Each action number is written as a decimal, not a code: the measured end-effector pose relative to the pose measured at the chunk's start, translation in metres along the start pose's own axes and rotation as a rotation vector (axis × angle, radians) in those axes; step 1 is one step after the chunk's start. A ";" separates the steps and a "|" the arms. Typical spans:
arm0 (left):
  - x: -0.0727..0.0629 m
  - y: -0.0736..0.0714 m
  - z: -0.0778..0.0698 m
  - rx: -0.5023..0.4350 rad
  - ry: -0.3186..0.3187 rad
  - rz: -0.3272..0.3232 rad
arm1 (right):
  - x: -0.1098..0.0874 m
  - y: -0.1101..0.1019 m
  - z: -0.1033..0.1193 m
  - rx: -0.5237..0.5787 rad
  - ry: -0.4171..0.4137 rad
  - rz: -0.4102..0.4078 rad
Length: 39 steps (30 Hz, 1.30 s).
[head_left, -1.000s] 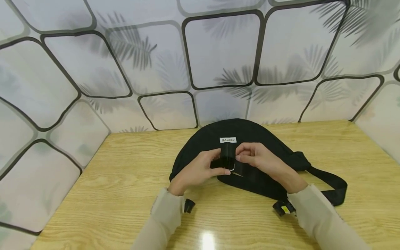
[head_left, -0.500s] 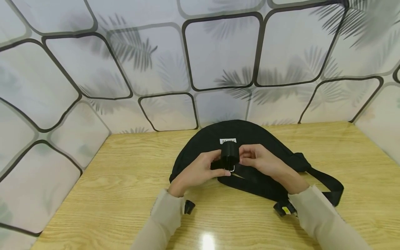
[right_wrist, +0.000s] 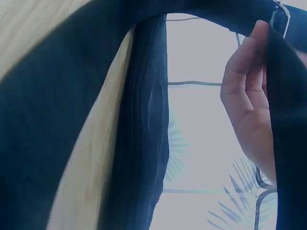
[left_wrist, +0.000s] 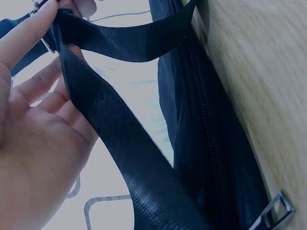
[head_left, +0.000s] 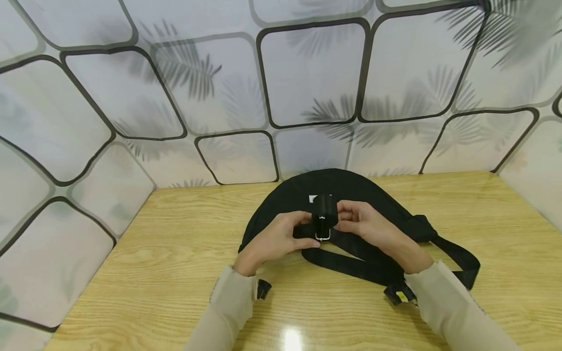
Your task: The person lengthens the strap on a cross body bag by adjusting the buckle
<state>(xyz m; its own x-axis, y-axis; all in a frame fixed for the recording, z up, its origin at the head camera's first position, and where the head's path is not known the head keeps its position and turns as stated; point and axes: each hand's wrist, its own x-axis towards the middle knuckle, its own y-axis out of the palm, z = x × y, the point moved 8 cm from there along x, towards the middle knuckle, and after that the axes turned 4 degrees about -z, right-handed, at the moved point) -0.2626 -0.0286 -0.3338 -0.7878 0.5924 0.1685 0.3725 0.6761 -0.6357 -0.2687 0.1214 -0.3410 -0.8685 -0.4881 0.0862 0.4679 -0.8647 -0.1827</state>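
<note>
Currently: left grip [head_left: 281, 235] pinching black strap [head_left: 325, 207] at metal buckle [head_left: 323, 239] | right grip [head_left: 371, 229] pinching strap's raised loop | black bag [head_left: 290, 195] on desk [head_left: 175, 268], beyond grips | possible fault: strap twisting or slipping back; cause: uneven tension.

Left grip [head_left: 277, 239] and right grip [head_left: 368, 225] pinch just beside each other.

The left sleeve [head_left: 228, 307], low and left of centre in the frame, looks cream to me, loose and creased, its wide cuff [head_left: 242, 277] beside a small black wrist camera [head_left: 263, 289]. At lower right, the right sleeve [head_left: 452, 304] matches; its blocky black camera [head_left: 391, 293] shows a yellow patch [head_left: 401, 295]. Left grip [head_left: 278, 239] and right grip [head_left: 369, 225] are both bare.
</note>
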 end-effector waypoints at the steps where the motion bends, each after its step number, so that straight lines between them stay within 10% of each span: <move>1: 0.000 0.000 0.000 0.005 0.000 -0.001 | -0.001 0.001 0.000 0.010 -0.004 0.019; 7: 0.000 0.002 -0.004 0.004 0.050 -0.005 | -0.003 0.015 0.009 -0.064 -0.089 0.094; 14: -0.003 0.001 -0.002 -0.014 0.033 -0.017 | -0.001 0.020 0.014 -0.308 -0.105 -0.051; 39: -0.001 -0.001 -0.004 0.023 0.064 -0.026 | -0.006 0.011 0.025 -0.490 -0.167 -0.070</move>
<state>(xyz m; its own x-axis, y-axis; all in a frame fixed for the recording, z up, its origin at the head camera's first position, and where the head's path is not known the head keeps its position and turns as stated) -0.2605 -0.0280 -0.3299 -0.7637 0.6020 0.2331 0.3403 0.6822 -0.6471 -0.2546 0.1121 -0.3185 -0.8383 -0.4777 0.2626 0.2430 -0.7587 -0.6044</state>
